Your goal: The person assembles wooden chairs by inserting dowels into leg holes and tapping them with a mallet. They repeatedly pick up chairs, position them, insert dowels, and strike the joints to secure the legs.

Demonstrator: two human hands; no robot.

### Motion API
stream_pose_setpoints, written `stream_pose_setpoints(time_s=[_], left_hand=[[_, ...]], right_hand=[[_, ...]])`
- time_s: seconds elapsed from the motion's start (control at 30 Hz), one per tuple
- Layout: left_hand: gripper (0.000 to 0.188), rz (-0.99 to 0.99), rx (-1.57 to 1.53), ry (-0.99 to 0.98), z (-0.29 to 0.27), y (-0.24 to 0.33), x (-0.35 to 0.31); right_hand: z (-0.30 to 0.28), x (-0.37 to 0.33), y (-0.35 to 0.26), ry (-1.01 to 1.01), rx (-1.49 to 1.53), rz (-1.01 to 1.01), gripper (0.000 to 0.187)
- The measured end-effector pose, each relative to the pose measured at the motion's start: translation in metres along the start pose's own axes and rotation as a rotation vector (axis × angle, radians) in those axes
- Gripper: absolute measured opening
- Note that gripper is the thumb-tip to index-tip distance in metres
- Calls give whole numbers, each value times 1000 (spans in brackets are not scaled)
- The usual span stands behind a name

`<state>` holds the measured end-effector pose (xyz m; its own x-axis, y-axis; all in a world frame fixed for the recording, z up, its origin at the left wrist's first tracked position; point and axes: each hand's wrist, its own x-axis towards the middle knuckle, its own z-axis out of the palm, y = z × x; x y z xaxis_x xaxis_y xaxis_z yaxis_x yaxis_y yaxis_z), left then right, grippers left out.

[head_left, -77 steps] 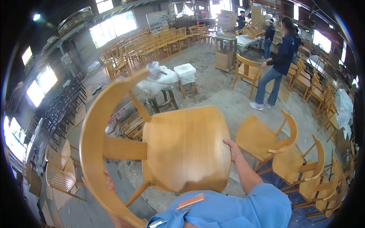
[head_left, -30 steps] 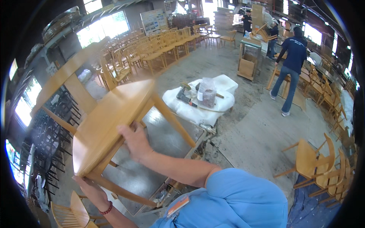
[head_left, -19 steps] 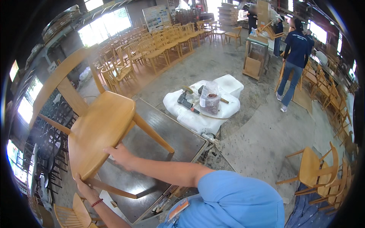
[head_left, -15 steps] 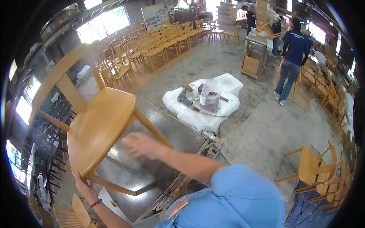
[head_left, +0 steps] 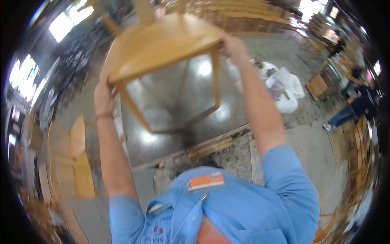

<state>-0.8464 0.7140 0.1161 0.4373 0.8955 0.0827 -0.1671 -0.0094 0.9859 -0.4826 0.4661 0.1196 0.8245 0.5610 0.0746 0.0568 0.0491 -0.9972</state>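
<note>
A light wooden chair [head_left: 162, 46] stands in front of me, its front legs over a dark, shiny tabletop [head_left: 174, 118]. Its backrest runs out of the picture at the top. At the seat's left front corner, my left hand [head_left: 105, 95] is closed around the edge by the leg. My right hand [head_left: 233, 48] grips the seat's right front corner, with its fingers partly hidden behind the wood. Motion blurs both the chair and my hands a little.
Right of the tabletop, a white-wrapped bundle [head_left: 284, 97] carries tools and a plastic bag. More wooden chairs [head_left: 83, 158] are at the left, with rows of chairs [head_left: 239, 14] at the back. A person in dark clothes [head_left: 361, 101] is at the far right.
My right hand has moved from the air beside the chair to the seat's right corner. The chair has turned to face me, and my view has swung left and downward.
</note>
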Motion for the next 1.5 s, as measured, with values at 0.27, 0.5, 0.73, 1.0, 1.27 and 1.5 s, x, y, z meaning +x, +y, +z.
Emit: stream_pose_setpoints(time_s=[0.27,0.5,0.73,1.0,1.27,1.5], left_hand=[[45,-42,7,48,-5,0,2],[53,-61,-53,-7,-42,-7,21],[61,-152,-69,6,-27,-4,42],[58,-205,-48,-9,-41,-7,43],[61,-113,-51,59,-38,-6,39],[63,-105,19,77,-16,-3,27]], right_hand=[[5,-1,1,23,-218,-29,40],[50,-1,-3,164,-45,-169,41],[21,7,-8,142,65,-76,43],[36,-3,0,153,309,-118,36],[32,-11,-8,65,207,-113,44],[22,-4,-2,138,201,-140,41]])
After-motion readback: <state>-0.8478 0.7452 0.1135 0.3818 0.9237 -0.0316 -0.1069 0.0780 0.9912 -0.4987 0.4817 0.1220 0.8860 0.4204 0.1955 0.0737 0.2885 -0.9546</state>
